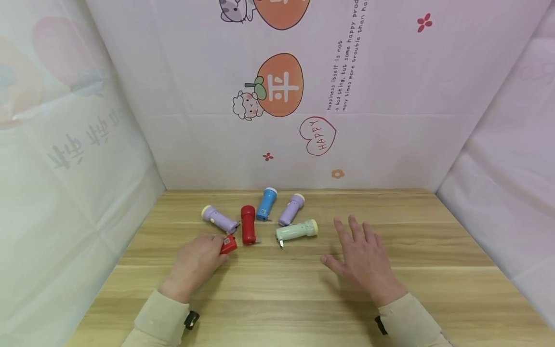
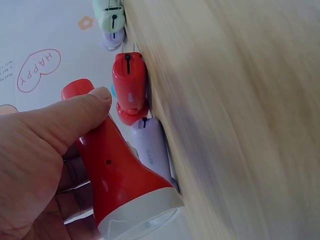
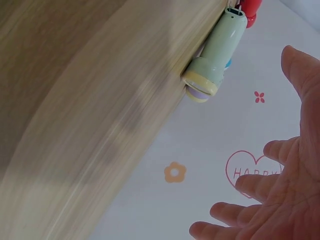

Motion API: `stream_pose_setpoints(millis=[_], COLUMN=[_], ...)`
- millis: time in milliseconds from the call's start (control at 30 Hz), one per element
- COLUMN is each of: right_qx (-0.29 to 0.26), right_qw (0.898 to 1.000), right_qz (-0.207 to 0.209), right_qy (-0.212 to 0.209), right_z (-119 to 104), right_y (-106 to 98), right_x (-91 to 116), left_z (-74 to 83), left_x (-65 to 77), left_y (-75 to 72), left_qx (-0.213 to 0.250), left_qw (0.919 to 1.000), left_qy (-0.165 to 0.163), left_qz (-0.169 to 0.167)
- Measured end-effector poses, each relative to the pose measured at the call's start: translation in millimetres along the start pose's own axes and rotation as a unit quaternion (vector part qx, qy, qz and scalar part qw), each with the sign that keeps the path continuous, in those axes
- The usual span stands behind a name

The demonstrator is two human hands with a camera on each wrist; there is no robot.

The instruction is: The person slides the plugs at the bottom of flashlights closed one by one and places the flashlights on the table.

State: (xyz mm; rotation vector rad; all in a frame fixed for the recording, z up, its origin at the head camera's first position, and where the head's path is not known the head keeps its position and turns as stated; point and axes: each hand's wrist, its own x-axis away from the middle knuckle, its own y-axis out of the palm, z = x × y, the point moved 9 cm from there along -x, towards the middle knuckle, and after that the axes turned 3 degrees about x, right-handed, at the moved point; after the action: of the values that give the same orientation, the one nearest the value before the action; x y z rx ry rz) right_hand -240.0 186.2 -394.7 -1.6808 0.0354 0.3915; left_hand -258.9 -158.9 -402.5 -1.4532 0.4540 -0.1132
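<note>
My left hand (image 1: 195,264) grips a red flashlight (image 2: 112,157) with a white lens end, thumb along its body and fingers wrapped behind it. In the head view most of that flashlight is hidden under the hand. Just beyond it lie a purple flashlight (image 1: 220,220) and an all-red one (image 1: 248,225), whose metal plug prongs stick out. My right hand (image 1: 365,260), fingers spread, holds nothing. Nearest to it is a pale green flashlight (image 1: 298,231), its cream lens end facing that hand and its prongs folded out.
A blue flashlight (image 1: 266,204) and a second purple flashlight (image 1: 291,210) lie farther back on the wooden table (image 1: 277,299). Behind the table stands a white printed cloth (image 1: 381,144), with more white cloth along both sides.
</note>
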Motion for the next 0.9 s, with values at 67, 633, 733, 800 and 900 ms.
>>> stream_pose_setpoints(millis=[67,633,733,800,900], right_qx=[-0.003,-0.025,-0.028,-0.028,-0.027], right_qw=[1.0,1.0,1.0,0.999,0.999], right_qz=[-0.002,0.001,0.001,0.004,0.009], right_qy=[0.001,-0.013,-0.013,-0.016,-0.02], right_z=[-1,-12,-13,-14,-16], right_y=[0,0,1,1,1], right_x=[0,1,1,1,1], left_z=[2.8,21.6,25.1,27.9,32.4], left_x=[-0.5,-6.0,-6.4,-6.4,-6.1], left_y=[-1.5,-4.1,-4.2,-3.9,-4.1], left_qx=[-0.004,-0.01,-0.01,-0.01,-0.011], left_qw=[0.9999,0.9993,0.999,0.9987,0.998], left_qy=[0.006,0.025,0.03,0.037,0.047], left_qz=[0.009,0.026,0.03,0.033,0.04])
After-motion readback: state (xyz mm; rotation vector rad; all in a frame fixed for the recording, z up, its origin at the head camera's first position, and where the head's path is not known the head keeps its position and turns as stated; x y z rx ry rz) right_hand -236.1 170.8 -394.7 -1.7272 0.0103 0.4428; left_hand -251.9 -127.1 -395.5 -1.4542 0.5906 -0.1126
